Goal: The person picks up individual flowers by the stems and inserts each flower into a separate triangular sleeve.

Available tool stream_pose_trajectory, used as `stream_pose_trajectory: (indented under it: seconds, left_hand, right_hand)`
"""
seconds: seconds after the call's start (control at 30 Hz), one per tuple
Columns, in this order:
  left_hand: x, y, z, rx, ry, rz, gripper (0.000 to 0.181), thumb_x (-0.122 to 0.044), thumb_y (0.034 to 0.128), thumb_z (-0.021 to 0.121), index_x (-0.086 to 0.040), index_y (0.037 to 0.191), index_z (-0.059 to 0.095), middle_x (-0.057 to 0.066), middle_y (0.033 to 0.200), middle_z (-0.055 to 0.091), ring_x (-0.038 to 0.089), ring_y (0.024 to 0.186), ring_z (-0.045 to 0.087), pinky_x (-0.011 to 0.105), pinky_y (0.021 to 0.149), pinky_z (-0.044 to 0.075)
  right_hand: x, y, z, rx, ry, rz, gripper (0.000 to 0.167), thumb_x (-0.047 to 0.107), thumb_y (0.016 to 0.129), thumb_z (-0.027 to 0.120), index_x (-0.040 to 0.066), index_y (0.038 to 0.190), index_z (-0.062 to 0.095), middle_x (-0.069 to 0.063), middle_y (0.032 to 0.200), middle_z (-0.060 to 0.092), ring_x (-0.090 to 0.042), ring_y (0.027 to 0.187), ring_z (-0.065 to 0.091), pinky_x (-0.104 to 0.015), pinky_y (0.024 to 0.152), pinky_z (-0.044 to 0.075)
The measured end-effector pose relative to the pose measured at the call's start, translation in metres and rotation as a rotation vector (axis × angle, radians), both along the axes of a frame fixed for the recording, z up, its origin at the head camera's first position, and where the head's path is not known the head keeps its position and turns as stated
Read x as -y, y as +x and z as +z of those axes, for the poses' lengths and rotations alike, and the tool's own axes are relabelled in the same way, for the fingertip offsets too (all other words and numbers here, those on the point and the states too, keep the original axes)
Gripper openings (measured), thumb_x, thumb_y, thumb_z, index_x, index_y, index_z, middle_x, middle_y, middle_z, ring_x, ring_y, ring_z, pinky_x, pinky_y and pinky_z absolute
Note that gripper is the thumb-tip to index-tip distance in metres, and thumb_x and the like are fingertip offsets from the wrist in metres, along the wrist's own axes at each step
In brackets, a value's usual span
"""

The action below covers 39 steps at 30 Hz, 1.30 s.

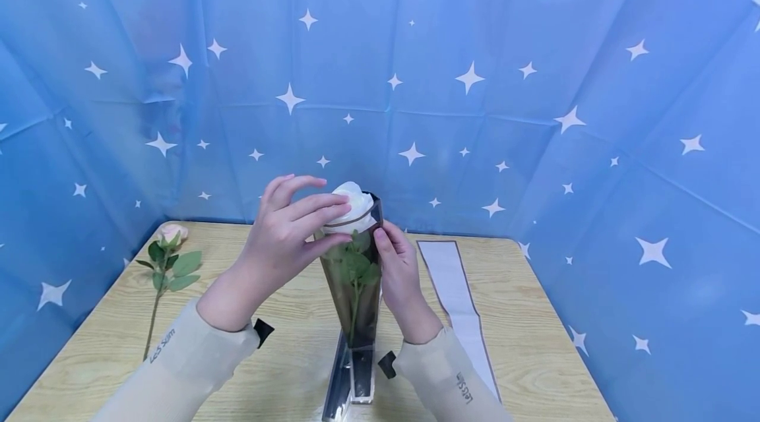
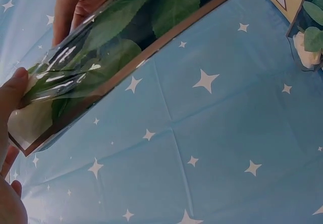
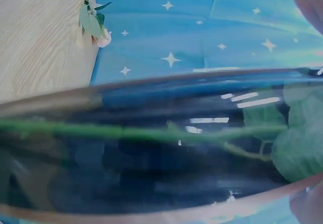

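A single white rose (image 1: 356, 195) with green leaves stands in a tapered flower sleeve (image 1: 367, 303), clear in front with a dark back and brown-edged rim. My right hand (image 1: 405, 273) pinches the sleeve's right edge near the top between thumb and fingers. From the left, my left hand (image 1: 287, 221) touches the bloom with extended fingers, its thumb against the sleeve's front near the rim. In the left wrist view, the left thumb (image 2: 15, 85) lies beside the clear film. The rose's green stem (image 3: 126, 131) runs inside the sleeve in the right wrist view.
A pale pink rose (image 1: 172, 233) with leaves lies at the table's left. To the right is a white, dark-edged flat strip (image 1: 452, 277). Another dark, clear-edged sleeve (image 1: 336, 386) lies under the upright one. A blue starred curtain (image 1: 380, 92) surrounds the wooden table (image 1: 534, 330).
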<state>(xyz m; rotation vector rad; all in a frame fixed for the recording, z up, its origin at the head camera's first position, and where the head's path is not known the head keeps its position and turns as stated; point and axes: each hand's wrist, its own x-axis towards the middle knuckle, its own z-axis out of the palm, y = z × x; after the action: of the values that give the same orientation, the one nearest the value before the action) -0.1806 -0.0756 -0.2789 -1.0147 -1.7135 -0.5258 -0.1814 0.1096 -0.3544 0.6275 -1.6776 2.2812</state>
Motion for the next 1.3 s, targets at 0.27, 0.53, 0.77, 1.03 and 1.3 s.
stream_pose_trajectory:
  seconds: [0.27, 0.53, 0.77, 1.03, 1.3]
  left_hand:
    - [-0.0009, 0.0007, 0.0016, 0.002, 0.01, -0.012, 0.036, -0.027, 0.0678, 0.084, -0.01, 0.098, 0.074, 0.003, 0.098, 0.073, 0.029, 0.109, 0.057, 0.056, 0.095, 0.036]
    - [-0.005, 0.0008, 0.0028, 0.01, 0.023, -0.063, 0.032, -0.026, 0.0683, 0.083, -0.01, 0.095, 0.075, 0.003, 0.094, 0.073, 0.03, 0.107, 0.057, 0.056, 0.092, 0.037]
    - [-0.0035, 0.0018, 0.0007, 0.047, 0.04, -0.062, 0.046, -0.035, 0.0613, 0.086, -0.01, 0.098, 0.074, 0.004, 0.099, 0.072, 0.032, 0.109, 0.055, 0.053, 0.094, 0.036]
    - [-0.0009, 0.0012, -0.0051, 0.095, 0.042, -0.054, 0.052, -0.029, 0.0601, 0.089, -0.01, 0.106, 0.072, 0.002, 0.105, 0.072, 0.03, 0.113, 0.053, 0.051, 0.095, 0.036]
    - [-0.0017, 0.0003, -0.0043, 0.084, 0.019, -0.083, 0.046, -0.028, 0.0604, 0.088, -0.012, 0.1, 0.073, 0.001, 0.101, 0.072, 0.029, 0.112, 0.054, 0.054, 0.095, 0.036]
  right_hand:
    - [0.0003, -0.0004, 0.0007, -0.016, 0.0, 0.004, 0.023, 0.022, 0.101, 0.046, 0.024, 0.107, 0.067, 0.005, 0.098, 0.062, -0.008, 0.091, 0.054, -0.021, 0.079, 0.048]
    - [0.0041, -0.0001, 0.0016, -0.027, -0.029, 0.002, 0.024, 0.024, 0.102, 0.043, 0.022, 0.103, 0.067, 0.006, 0.097, 0.061, -0.008, 0.091, 0.053, -0.02, 0.082, 0.047]
    - [0.0043, 0.0005, 0.0, -0.018, -0.016, -0.009, 0.026, 0.028, 0.102, 0.041, 0.019, 0.102, 0.065, 0.004, 0.094, 0.059, -0.009, 0.088, 0.052, -0.021, 0.077, 0.046]
    - [0.0037, 0.0012, -0.0016, -0.02, -0.028, -0.027, 0.027, 0.03, 0.102, 0.04, 0.018, 0.106, 0.065, 0.004, 0.1, 0.061, -0.009, 0.096, 0.053, -0.022, 0.085, 0.045]
    - [0.0059, 0.0012, -0.0015, -0.012, -0.039, -0.011, 0.027, 0.029, 0.102, 0.04, 0.02, 0.107, 0.065, 0.005, 0.1, 0.061, -0.009, 0.095, 0.053, -0.021, 0.085, 0.045]
